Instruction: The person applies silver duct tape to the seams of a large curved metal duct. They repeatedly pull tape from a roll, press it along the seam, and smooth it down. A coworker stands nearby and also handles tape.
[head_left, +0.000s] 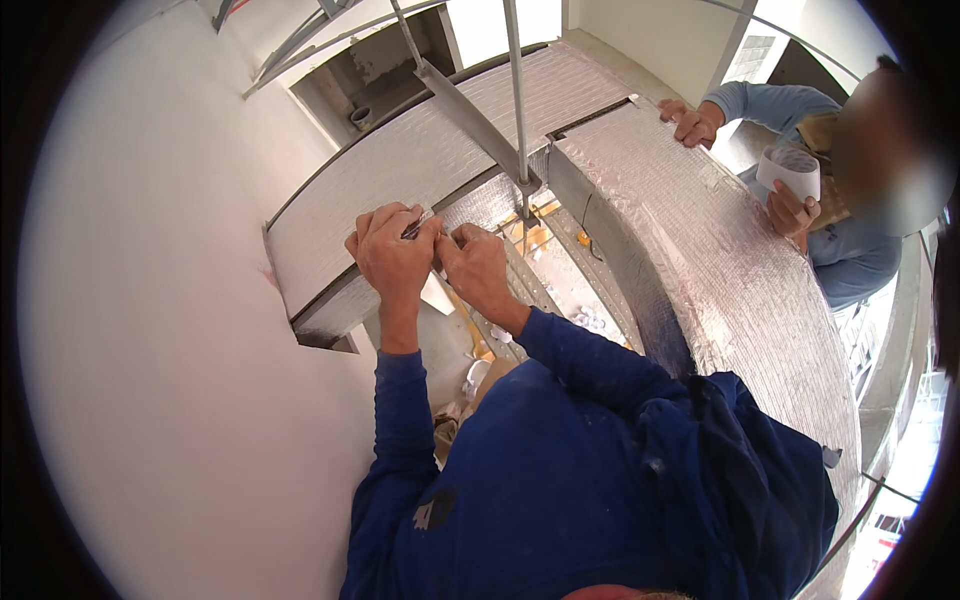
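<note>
My left hand [388, 250] and my right hand [474, 268] meet at the near edge of a foil-wrapped duct [370, 200]. Both hands are closed, with fingertips pinched close together. A thin dark piece shows at the fingers of the left hand, too small to name. Whatever the right fingers grip is hidden. A second foil-wrapped duct [740, 240] curves along my right side. Between the ducts runs an open gap, and my right forearm reaches across it.
A metal hanger bar [470, 120] with upright rods crosses the ducts ahead. At the right a co-worker holds a white tape roll [790, 172], with the other hand on the duct. A white wall [160, 300] rises close on my left. Below lies a perforated platform [600, 290] with scraps.
</note>
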